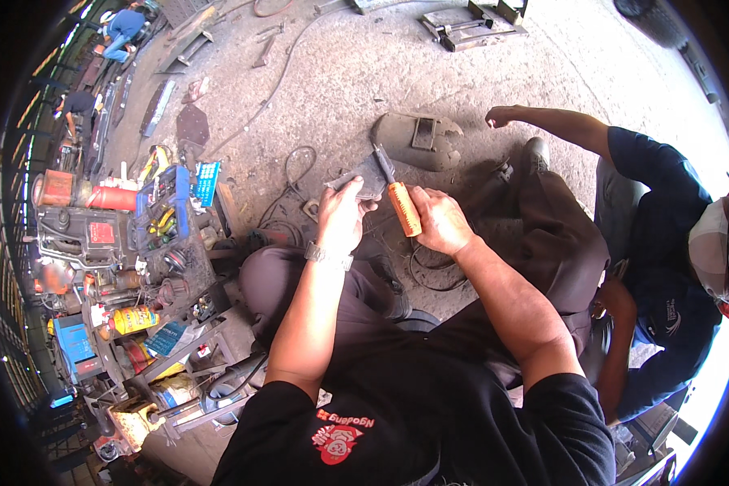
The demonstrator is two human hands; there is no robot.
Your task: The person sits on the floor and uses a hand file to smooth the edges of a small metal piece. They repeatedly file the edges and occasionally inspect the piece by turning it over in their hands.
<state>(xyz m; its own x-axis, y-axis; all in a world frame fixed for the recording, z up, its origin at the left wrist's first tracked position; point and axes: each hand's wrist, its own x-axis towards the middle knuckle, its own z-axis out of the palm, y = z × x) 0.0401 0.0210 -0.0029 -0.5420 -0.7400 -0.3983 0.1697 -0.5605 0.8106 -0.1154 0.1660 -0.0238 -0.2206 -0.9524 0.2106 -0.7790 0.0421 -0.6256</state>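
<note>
My left hand [342, 217] is closed on the edge of a dark flat metal plate [366, 175], with the thumb on top. My right hand [441, 220] grips an orange-handled electrode holder [405, 209]. Its grey metal jaw end points up and away, close beside the plate's right edge; I cannot tell whether they touch. Both hands are raised over my lap. A worn welding mask [418, 141] with a rectangular window lies on the concrete just beyond them. Below my right hand, a dark cable [429, 279] loops on the floor.
At right a co-worker [664, 219] sits close, one arm stretched toward the mask. Left stand a blue toolbox [164, 212], a red-labelled machine [85, 232] and a yellow container [134, 319]. Metal frames [478, 28] lie far ahead. Two people work at far left.
</note>
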